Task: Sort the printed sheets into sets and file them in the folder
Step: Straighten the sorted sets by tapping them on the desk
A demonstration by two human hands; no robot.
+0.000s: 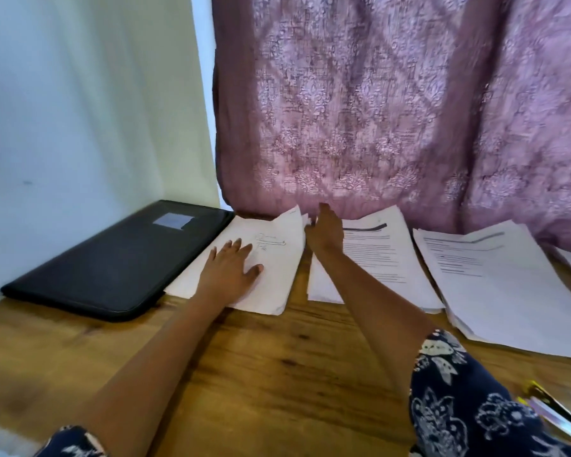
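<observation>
Wood table, white wall left, pink curtain behind. Folder far left, just beside left stack. L hand flat on it, fingers spread; R hand at its far edge, grip unclear.

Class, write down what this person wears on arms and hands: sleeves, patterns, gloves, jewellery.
The right sleeve is dark navy fabric with a white floral print, leaving the forearm bare; the left sleeve, same print, shows only at the bottom edge. The left hand and right hand are bare: no gloves, rings or watch visible.
</observation>
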